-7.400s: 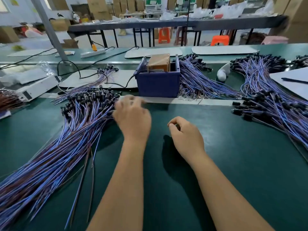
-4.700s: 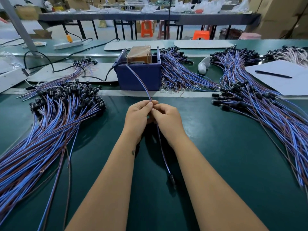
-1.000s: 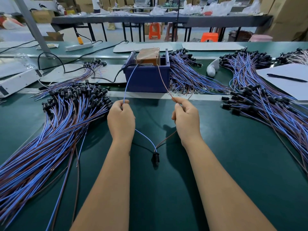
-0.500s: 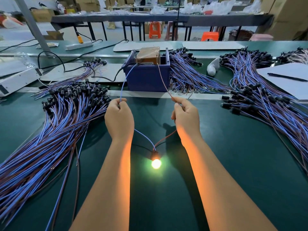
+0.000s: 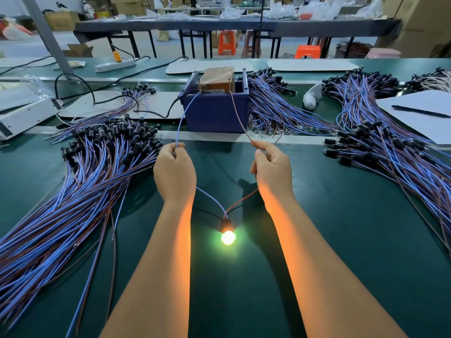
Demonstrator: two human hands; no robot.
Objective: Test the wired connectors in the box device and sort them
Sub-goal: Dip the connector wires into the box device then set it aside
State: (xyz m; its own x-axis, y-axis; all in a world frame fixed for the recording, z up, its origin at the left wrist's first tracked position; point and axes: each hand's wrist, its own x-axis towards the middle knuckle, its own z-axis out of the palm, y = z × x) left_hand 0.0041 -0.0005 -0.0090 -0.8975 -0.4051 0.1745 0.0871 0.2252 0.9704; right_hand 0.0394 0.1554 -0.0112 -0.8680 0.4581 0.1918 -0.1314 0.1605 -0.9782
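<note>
Lamp [image 5: 228, 236] glows at the mat's centre, its blue wire [image 5: 183, 118] pinched by the left hand [image 5: 174, 172], brown wire [image 5: 238, 115] pinched by the right hand [image 5: 272, 170], both reaching the blue box [image 5: 216, 111] at twelve o'clock; wire piles at nine [image 5: 73, 191] and three [image 5: 395, 152]

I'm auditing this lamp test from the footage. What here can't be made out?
- Head view: where the blue wire and brown wire touch inside the blue box; its wall hides that.
- Left hand, right hand: each grip on a wire faces away.
- Lit lamp: glare hides its lens.
</note>
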